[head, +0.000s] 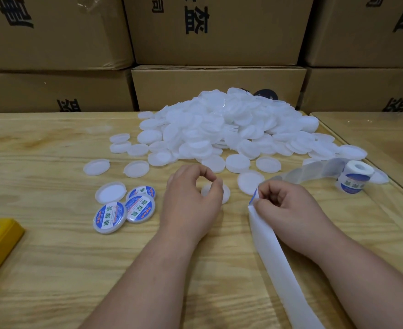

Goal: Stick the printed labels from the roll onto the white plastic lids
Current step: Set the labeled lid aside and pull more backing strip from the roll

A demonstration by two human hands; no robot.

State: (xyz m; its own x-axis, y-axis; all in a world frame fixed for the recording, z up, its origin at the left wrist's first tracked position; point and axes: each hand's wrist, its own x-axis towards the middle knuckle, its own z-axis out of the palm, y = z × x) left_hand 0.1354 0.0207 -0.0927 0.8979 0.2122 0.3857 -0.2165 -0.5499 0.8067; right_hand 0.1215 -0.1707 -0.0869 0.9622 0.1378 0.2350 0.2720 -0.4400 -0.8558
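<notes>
- While the left hand (191, 200) curls over a single white lid (226, 193) on the table (53, 269), its fingers (216, 186) pinch the lid's far rim, so that lid sits ready just beside the right hand.
- At the same time the right hand (288, 207) has its fingers (263, 195) bunched tight on the backing strip (274, 257), nipping the blue edge of a printed label (254, 198) where it lifts off the paper.
- From there the strip runs back past a loose lid to the label roll (354, 176), which stands near the table's right edge.
- Judging by their look, the lids are thin, light plastic and likely to skate on the wood, so a lid wants holding by its rim or pressing flat while the label goes on.
- By contrast the label looks flimsy and will probably curl or stick to itself; taking it by the very edge keeps skin off the glue.
- Behind both hands the unlabelled pile (231, 129) is large, while only three labelled lids (124, 210) lie to the left, beside an upturned blank lid.
</notes>
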